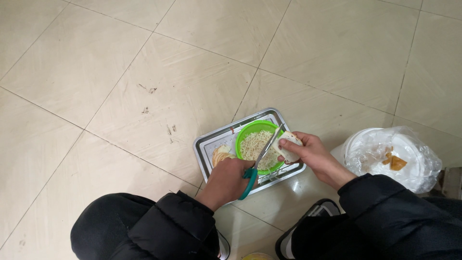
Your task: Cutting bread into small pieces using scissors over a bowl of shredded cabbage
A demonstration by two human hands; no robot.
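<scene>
Seen from above: two bare hands in black padded sleeves working low over a pale tiled floor [144,72].

On the floor, a rectangular silver metal tray [204,149]. Inside the tray, toward its far right corner, a round bright green plastic bowl [250,129] heaped with thin pale shreds [254,144]. At the tray's left edge, just beside the bowl, a pale, partly browned peeled chunk [221,154], kind unclear.

Left hand [226,180] at the tray's near edge, closed around the teal handles of a pair of steel-bladed scissors [257,166]; blades pointing up and to the right across the bowl, reaching the piece held by the other hand. Blade gap too small to judge.

Right hand [315,156] at the tray's right edge, fingers wrapped around a white, cylinder-shaped piece of vegetable [288,147], held over the bowl's right rim and touching the scissor tips.

Well to the right of the tray, a white bucket lined with clear plastic film [385,154], a few orange-brown scraps lying inside.

Step in hand, by appearance: snipping or scraping the white piece into shreds falling into the green bowl, already well filled. Next move likely calling for a steady grip on the piece, fingertips kept clear of the blades, and the cut kept above the bowl.
</scene>
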